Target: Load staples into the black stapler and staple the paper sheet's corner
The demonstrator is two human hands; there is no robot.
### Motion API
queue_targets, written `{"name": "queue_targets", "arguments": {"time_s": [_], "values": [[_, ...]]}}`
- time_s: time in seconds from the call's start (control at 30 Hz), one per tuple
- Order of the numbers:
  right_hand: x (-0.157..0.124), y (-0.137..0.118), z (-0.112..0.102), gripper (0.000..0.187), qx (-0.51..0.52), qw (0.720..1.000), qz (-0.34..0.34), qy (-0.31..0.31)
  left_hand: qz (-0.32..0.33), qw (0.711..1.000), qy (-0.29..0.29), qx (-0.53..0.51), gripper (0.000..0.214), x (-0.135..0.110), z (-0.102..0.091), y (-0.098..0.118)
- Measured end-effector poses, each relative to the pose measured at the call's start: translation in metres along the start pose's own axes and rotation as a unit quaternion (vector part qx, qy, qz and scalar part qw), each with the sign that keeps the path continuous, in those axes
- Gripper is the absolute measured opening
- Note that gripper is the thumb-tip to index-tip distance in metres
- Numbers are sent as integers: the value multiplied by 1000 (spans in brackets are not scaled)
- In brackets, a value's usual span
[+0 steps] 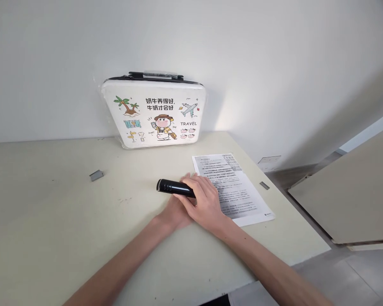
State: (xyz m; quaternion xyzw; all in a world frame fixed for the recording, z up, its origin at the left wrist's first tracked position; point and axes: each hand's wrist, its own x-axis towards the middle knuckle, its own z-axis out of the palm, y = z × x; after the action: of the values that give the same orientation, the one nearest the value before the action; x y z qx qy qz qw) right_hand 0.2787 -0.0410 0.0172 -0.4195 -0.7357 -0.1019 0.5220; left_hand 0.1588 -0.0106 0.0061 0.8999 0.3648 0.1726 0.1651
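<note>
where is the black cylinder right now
Centre of the head view: the black cylinder is gripped in the right hand, just left of the printed sheet.

The right hand (206, 203) lies over the left hand (175, 214) on the pale counter (51, 221). Its fingers (194, 185) curl around a black tube (172, 187), whose free end sticks out to the left of them. The left hand is mostly hidden beneath. Just right of the fingers lies a printed sheet (242, 195), with a small grey clip (264, 185) beyond it. Well to their left sits a staple strip (96, 175). Beyond the fingers, a white cartoon-printed case (155, 112) leans upright against the wall.
</note>
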Motion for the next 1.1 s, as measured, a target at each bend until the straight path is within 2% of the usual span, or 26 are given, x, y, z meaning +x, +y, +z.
{"name": "queue_targets", "arguments": {"time_s": [0.03,0.1,0.23,0.37,0.5,0.6,0.8,1.0,1.1], "values": [[0,1,0,20,0,1000,7,-3,16,1000,-16,-1,54,-5,-5,-4],[-1,2,-2,19,1,1000,26,-7,53,998,-46,0,53,-16,-18,-18],[-2,4,-3,15,7,997,68,-29,57,998,-1,-24,45,-40,-46,-62],[-6,6,0,16,23,993,103,-59,-46,993,13,-106,51,-64,-75,-95],[-11,5,2,19,45,983,125,-122,-192,959,88,-190,53,-77,-93,-101],[-13,3,3,20,70,973,142,-166,-233,939,125,-219,51,-80,-94,-100],[-17,1,7,22,82,961,154,-216,-198,932,125,-278,43,-80,-84,-106],[-14,1,4,22,102,942,182,-264,-197,929,122,-289,40,-81,-84,-105],[-9,2,-1,21,112,936,221,-249,-197,927,120,-295,39,-81,-84,-104]]}}
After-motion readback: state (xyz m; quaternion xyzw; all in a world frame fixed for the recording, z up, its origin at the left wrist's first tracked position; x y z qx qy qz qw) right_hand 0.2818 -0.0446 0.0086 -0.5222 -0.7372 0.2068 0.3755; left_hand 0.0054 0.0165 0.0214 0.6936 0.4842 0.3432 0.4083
